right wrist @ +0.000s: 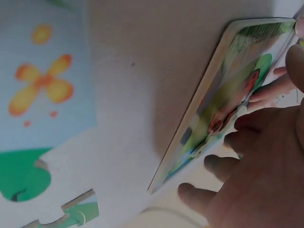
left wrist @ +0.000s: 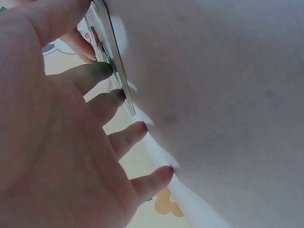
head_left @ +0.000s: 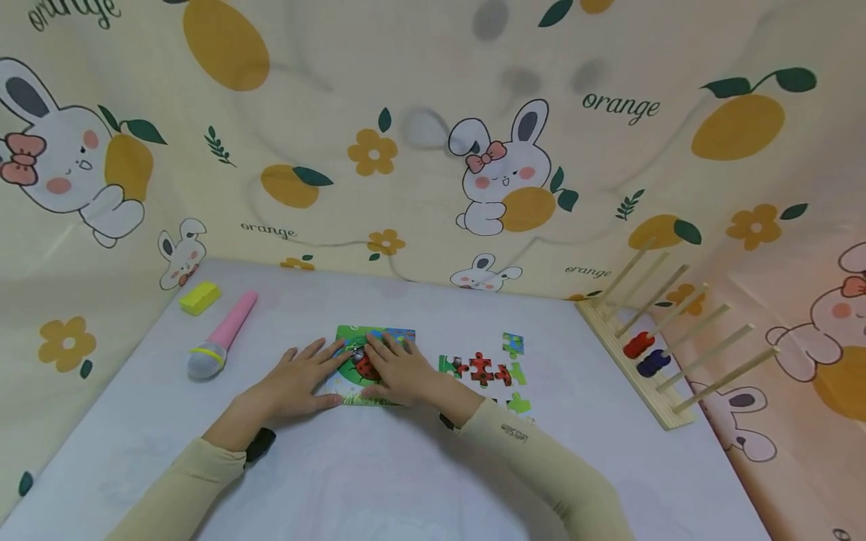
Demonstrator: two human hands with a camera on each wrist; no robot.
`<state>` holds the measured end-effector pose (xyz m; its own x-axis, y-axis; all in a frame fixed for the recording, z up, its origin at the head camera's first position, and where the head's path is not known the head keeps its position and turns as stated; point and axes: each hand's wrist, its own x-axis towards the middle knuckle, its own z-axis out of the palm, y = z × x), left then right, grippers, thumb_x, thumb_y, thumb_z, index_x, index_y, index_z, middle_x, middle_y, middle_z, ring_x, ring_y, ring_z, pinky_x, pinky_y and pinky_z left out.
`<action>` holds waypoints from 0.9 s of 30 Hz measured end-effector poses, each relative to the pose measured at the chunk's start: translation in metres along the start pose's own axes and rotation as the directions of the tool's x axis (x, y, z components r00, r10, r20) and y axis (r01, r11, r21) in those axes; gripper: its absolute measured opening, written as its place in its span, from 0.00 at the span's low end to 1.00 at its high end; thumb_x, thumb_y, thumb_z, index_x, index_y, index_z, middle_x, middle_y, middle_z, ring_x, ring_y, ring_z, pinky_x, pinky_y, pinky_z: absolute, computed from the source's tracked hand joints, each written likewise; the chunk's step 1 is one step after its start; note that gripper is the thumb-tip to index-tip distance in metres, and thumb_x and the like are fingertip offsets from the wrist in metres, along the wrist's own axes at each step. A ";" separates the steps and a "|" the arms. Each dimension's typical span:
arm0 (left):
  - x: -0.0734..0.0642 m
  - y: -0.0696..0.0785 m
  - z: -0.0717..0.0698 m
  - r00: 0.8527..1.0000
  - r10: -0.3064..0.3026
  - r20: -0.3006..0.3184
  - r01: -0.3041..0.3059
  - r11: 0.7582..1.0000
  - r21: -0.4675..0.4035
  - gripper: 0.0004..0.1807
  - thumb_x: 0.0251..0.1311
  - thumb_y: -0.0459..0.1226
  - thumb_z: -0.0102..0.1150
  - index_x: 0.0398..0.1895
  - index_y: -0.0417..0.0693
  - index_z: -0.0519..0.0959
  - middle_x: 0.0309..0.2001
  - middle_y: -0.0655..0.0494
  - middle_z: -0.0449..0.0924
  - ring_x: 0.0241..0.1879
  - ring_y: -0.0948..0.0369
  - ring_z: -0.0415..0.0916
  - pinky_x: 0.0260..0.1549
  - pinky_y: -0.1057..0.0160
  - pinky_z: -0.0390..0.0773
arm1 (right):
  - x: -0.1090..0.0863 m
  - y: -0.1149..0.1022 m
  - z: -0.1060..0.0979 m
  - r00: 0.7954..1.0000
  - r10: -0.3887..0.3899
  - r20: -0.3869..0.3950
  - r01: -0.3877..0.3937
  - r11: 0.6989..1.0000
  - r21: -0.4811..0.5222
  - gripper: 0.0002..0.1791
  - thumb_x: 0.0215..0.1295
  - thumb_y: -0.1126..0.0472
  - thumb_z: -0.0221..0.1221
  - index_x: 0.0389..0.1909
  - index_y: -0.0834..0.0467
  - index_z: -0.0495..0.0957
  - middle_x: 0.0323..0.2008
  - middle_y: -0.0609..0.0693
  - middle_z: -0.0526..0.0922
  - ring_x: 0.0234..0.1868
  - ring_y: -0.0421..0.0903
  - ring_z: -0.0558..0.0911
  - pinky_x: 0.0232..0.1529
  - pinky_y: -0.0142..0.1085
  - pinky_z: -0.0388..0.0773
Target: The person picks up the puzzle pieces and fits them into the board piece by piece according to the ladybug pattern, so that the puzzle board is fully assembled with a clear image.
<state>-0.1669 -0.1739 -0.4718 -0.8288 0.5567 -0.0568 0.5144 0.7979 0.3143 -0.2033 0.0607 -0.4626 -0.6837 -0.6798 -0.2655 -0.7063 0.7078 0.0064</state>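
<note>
A ladybug jigsaw board [head_left: 352,394] lies flat on the white table, green and blue with a red ladybug on it. The left hand [head_left: 301,379] is spread along its left side; in the left wrist view some fingertips [left wrist: 105,70] meet the board's edge while others come down beside it. From the right, the right hand [head_left: 402,372] reaches over the board with fingers extended, covering part of the picture. In the right wrist view its fingers [right wrist: 223,166] are close over the printed face. Neither hand grips anything.
Loose jigsaw pieces [head_left: 481,370] lie right of the board, some partly behind the right forearm. A pink toy microphone [head_left: 230,323] and a yellow block [head_left: 200,298] sit at left. A wooden peg rack [head_left: 636,361] with red and blue beads stands at right, near the patterned cloth backdrop.
</note>
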 end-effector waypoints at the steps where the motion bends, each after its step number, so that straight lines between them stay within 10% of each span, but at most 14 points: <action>1: 0.000 0.000 0.000 1.000 0.002 -0.003 -0.002 1.000 0.001 0.42 0.65 0.55 0.60 0.76 0.44 0.62 0.78 0.44 0.52 0.74 0.36 0.49 0.61 0.24 0.53 | 0.000 0.000 0.000 1.000 0.011 0.004 -0.011 1.000 -0.003 0.47 0.72 0.30 0.40 0.80 0.57 0.46 0.80 0.52 0.41 0.79 0.55 0.44 0.73 0.59 0.47; 27: 0.002 0.000 0.001 1.000 -0.005 0.005 0.004 1.000 0.013 0.42 0.65 0.56 0.59 0.76 0.45 0.62 0.78 0.45 0.52 0.74 0.36 0.48 0.61 0.24 0.53 | 0.004 -0.004 -0.003 0.998 0.070 0.006 -0.070 0.997 -0.030 0.46 0.70 0.28 0.43 0.79 0.53 0.51 0.79 0.49 0.47 0.78 0.54 0.50 0.72 0.61 0.50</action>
<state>-0.1681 -0.1725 -0.4728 -0.8300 0.5542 -0.0630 0.5135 0.8034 0.3016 -0.2039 0.0547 -0.4609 -0.7303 -0.6273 -0.2706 -0.6621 0.7475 0.0540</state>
